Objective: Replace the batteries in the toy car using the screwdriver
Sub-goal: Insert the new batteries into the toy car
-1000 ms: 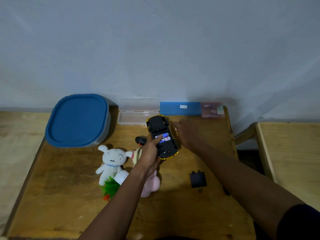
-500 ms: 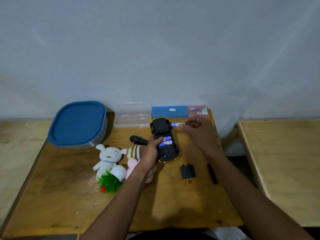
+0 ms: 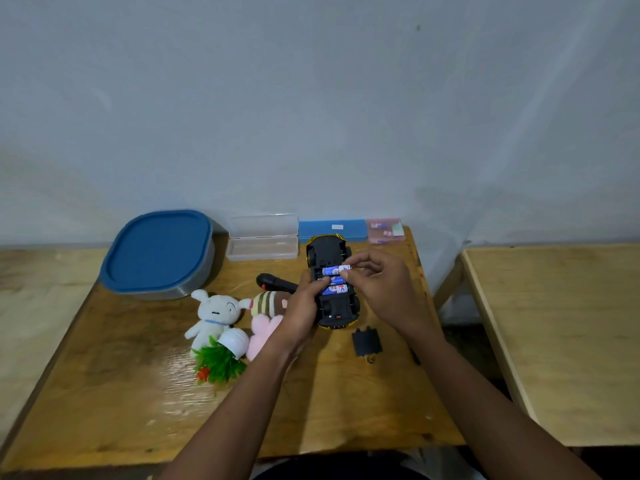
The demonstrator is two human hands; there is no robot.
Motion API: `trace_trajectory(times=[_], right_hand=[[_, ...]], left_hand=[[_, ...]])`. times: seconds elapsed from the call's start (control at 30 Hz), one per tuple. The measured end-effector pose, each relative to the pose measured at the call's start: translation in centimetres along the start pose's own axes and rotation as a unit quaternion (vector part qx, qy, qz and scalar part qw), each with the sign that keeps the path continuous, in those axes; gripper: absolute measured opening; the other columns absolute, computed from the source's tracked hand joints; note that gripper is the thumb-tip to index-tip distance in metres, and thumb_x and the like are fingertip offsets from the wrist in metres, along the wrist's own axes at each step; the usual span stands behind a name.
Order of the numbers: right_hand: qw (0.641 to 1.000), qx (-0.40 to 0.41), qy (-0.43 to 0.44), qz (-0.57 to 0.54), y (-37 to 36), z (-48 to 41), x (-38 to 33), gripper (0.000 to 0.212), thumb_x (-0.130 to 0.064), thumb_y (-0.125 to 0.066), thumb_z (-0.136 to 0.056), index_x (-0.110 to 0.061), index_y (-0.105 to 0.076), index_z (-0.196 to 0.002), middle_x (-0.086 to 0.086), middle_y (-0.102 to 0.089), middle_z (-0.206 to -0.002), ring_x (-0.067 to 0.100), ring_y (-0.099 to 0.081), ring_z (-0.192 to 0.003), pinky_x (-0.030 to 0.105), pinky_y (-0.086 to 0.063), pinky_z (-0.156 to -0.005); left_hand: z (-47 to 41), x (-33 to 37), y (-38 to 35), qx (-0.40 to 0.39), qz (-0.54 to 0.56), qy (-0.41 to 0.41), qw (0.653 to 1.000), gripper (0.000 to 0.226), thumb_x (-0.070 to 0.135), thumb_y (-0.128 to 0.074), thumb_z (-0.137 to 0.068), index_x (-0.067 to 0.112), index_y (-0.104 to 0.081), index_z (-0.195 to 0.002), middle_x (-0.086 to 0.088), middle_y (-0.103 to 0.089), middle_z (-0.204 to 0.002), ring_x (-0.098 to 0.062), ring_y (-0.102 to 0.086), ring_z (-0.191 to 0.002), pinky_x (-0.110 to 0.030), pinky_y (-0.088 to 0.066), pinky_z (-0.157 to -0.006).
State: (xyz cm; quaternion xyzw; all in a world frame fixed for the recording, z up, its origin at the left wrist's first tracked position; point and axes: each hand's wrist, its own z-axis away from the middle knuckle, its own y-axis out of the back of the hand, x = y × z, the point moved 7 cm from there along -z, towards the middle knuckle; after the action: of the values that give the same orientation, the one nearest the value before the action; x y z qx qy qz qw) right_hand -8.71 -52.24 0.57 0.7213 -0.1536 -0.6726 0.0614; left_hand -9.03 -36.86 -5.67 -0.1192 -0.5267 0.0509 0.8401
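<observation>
A: hands?
B: right hand (image 3: 377, 289) pinches the right end of a blue-white battery (image 3: 333, 270) at the far slot of the open bay. Seated or not, can't tell. left hand (image 3: 303, 308) grips the toy car (image 3: 337, 310) from its left side, thumb reaching onto the middle cell.
A: car position?
B: belly-up on the table (image 3: 138, 410), mid-far. Two more cells (image 3: 334, 289) lie in the bay.
A: labels?
B: battery print has red lettering, too blurred to read. blue case (image 3: 322, 231) by the wall has a white sticker, unreadable.
A: tooling?
B: screwdriver (image 3: 273, 282) lies left of the car, tip hidden behind the left hand. Black battery cover (image 3: 366, 342) lies near-right of the car.
</observation>
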Motion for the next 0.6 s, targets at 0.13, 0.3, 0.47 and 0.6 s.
trace_trajectory(times=[0.13, 0.3, 0.47, 0.6], right_hand=[[1.000, -0.005, 0.005, 0.000, -0.1, 0.2, -0.3, 0.014, -0.014, -0.079, -0.082, -0.013, -0.074, -0.095, -0.003, -0.074, -0.091, 0.011, -0.072, -0.082, 0.036, -0.062, -0.066], [1.000, -0.014, 0.007, -0.006, -0.5, 0.3, -0.6, 0.013, -0.014, -0.079, -0.082, -0.015, -0.074, -0.095, -0.003, -0.074, -0.091, 0.010, -0.072, -0.081, 0.031, -0.061, -0.063], [1.000, -0.001, 0.019, 0.014, -0.8, 0.4, -1.1, 0.013, -0.015, -0.080, -0.081, -0.018, -0.077, -0.093, -0.011, -0.074, -0.089, 0.003, -0.069, -0.081, 0.026, -0.059, -0.070], [0.997, 0.051, 0.039, 0.040, -0.9, 0.7, -0.5, 0.017, -0.022, -0.081, -0.080, -0.022, -0.079, -0.097, -0.011, -0.074, -0.093, 0.006, -0.065, -0.092, 0.018, -0.053, -0.077]], left_hand=[[0.4, 0.2, -0.1, -0.003, 0.002, -0.004, 1.000, 0.028, 0.018, -0.049, -0.102, 0.022, -0.054, -0.130, -0.019, -0.068, -0.122, -0.040, -0.067, -0.110, -0.059, -0.052, -0.095], [0.7, 0.3, -0.2, -0.021, 0.020, -0.001, 1.000, 0.030, 0.018, -0.048, -0.103, 0.021, -0.051, -0.132, -0.021, -0.066, -0.124, -0.038, -0.068, -0.106, -0.058, -0.052, -0.094], [0.9, 0.5, -0.1, -0.026, 0.037, 0.004, 0.999, 0.032, 0.025, -0.049, -0.103, 0.019, -0.049, -0.135, -0.020, -0.067, -0.124, -0.040, -0.068, -0.110, -0.055, -0.055, -0.091], [0.6, 0.2, 0.0, -0.026, 0.032, 0.008, 0.999, 0.032, 0.035, -0.047, -0.105, 0.021, -0.048, -0.134, -0.019, -0.067, -0.124, -0.036, -0.069, -0.110, -0.060, -0.053, -0.096]])
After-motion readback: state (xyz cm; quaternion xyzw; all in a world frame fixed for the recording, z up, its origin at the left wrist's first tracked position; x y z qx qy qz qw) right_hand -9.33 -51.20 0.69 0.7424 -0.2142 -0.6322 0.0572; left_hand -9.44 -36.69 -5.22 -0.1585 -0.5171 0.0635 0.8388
